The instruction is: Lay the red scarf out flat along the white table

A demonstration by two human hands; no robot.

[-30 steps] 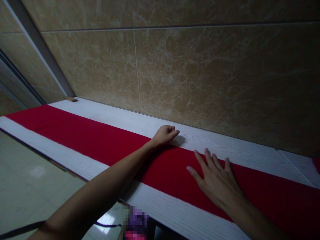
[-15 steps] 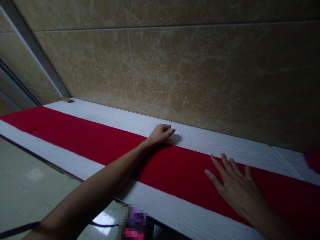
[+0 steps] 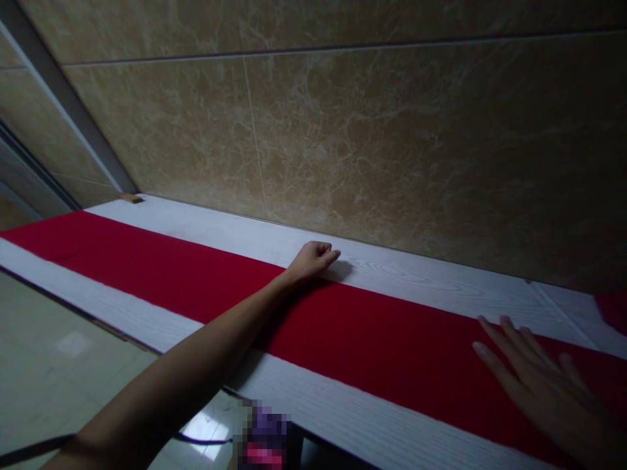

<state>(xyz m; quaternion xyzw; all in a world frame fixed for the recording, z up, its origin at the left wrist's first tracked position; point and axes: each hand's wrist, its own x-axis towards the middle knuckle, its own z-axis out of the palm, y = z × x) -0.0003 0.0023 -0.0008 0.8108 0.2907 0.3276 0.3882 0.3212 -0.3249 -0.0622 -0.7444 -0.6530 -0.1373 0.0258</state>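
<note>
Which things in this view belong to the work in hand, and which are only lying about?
Seem part of the work:
red cloth, along the white table
left hand, curled, beyond the cloth's far edge
right hand, spread over the cloth

Seem only lying about:
small brown block, table's far left end
dark red item, right edge; role unclear

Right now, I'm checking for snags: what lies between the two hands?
In the head view, a bare stretch of red cloth lies between the left hand and right hand, with white table along its far edge.
</note>
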